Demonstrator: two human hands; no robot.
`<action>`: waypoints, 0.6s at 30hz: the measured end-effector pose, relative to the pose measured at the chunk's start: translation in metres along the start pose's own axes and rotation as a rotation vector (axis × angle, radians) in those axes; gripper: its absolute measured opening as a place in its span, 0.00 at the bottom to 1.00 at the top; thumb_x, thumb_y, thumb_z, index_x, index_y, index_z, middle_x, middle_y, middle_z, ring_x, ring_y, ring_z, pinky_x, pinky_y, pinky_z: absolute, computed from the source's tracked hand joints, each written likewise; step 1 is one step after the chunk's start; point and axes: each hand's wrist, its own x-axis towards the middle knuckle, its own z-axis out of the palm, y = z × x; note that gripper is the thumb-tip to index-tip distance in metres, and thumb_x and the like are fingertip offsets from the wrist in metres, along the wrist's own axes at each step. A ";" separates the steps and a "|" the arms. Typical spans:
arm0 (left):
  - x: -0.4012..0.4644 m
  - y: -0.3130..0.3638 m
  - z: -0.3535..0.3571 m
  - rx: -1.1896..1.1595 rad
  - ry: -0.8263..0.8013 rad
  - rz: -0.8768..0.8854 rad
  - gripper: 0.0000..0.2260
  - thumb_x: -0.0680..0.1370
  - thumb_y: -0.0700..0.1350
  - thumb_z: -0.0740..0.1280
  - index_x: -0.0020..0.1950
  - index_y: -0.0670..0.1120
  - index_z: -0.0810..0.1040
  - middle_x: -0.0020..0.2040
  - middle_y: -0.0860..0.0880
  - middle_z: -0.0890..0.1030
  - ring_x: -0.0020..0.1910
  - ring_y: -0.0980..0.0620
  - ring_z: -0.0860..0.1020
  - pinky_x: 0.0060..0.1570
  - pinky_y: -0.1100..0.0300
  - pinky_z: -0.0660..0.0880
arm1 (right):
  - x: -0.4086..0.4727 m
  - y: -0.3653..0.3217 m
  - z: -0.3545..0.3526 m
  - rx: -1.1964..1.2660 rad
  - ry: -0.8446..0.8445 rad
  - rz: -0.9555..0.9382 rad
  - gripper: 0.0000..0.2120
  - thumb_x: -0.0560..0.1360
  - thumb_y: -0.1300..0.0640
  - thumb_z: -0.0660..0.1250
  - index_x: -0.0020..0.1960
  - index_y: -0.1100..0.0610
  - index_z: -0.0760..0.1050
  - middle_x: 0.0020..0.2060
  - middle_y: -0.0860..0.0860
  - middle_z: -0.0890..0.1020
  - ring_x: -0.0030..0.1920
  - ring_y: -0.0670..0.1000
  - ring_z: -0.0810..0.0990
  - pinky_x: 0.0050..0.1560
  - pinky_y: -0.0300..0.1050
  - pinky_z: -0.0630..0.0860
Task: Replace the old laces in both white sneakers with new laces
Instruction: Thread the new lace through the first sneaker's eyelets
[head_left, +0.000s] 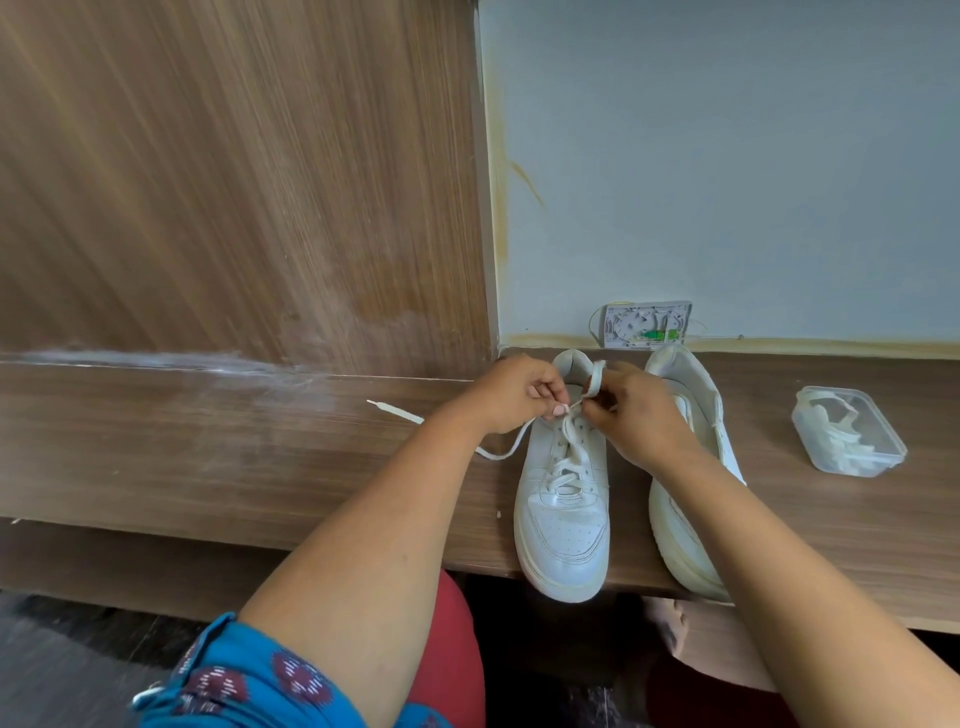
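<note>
Your left hand (511, 392) and right hand (631, 410) are both pinching the lace (563, 462) at the top eyelets of the laced sneaker (563, 519), so each grip is clenched on lace. Keep both sides evenly snug before you work that top bit, and watch the loose tail (400, 413) trailing left of the sneaker so it doesn't snag. The second sneaker (685, 499) lies tipped just right of it, and farther right there's a plastic tub (847, 431) with what look like laces. All on a brown wood desk (208, 441), pale wall behind, small wall box (647, 325) just past the sneaker's heel.
</note>
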 end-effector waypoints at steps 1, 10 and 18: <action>0.000 -0.001 0.000 -0.016 0.001 -0.004 0.04 0.74 0.36 0.72 0.48 0.42 0.83 0.38 0.51 0.81 0.36 0.61 0.79 0.44 0.70 0.76 | 0.000 0.000 0.001 -0.004 -0.008 -0.002 0.01 0.70 0.65 0.70 0.40 0.63 0.79 0.36 0.55 0.75 0.35 0.50 0.71 0.34 0.31 0.62; -0.001 -0.001 0.001 -0.059 -0.003 -0.012 0.04 0.75 0.36 0.71 0.49 0.40 0.82 0.37 0.51 0.81 0.36 0.60 0.81 0.45 0.70 0.76 | -0.001 0.000 -0.002 -0.022 -0.023 -0.023 0.01 0.71 0.65 0.69 0.41 0.64 0.78 0.38 0.56 0.75 0.36 0.53 0.73 0.35 0.40 0.66; 0.001 -0.003 0.001 -0.067 0.009 -0.004 0.03 0.75 0.36 0.72 0.46 0.43 0.81 0.36 0.50 0.81 0.35 0.60 0.81 0.48 0.66 0.78 | -0.001 -0.003 -0.004 -0.035 -0.044 -0.049 0.01 0.71 0.64 0.70 0.42 0.61 0.79 0.37 0.50 0.74 0.35 0.48 0.72 0.35 0.41 0.67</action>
